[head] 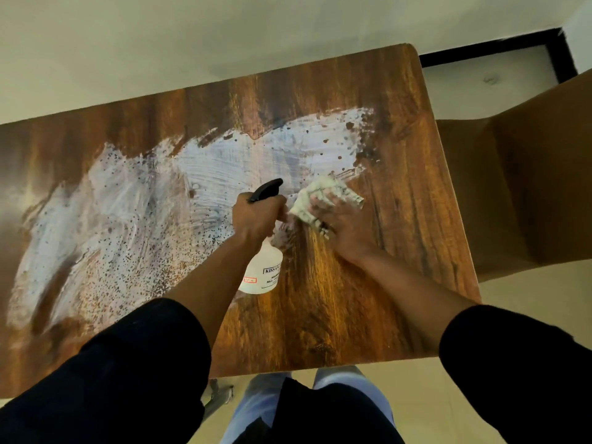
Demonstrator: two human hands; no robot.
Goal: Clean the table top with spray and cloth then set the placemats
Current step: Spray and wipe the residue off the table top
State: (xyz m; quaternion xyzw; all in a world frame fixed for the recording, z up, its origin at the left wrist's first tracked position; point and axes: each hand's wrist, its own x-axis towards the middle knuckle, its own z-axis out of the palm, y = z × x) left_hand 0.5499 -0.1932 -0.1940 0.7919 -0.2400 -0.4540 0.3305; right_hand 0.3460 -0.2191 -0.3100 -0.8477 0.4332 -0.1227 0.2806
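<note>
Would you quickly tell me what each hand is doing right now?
Left hand: closed around the neck of the spray bottle.
Right hand: fingers spread flat, pressing the cloth onto the table.

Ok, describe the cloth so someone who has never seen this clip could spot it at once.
Start at the wooden table top and follow its broad wet white smear to the right end. There the right hand presses a crumpled cloth on the wood. It is pale cream and dark-speckled, lying beside the black-nozzled white spray bottle held in the left hand.
</note>
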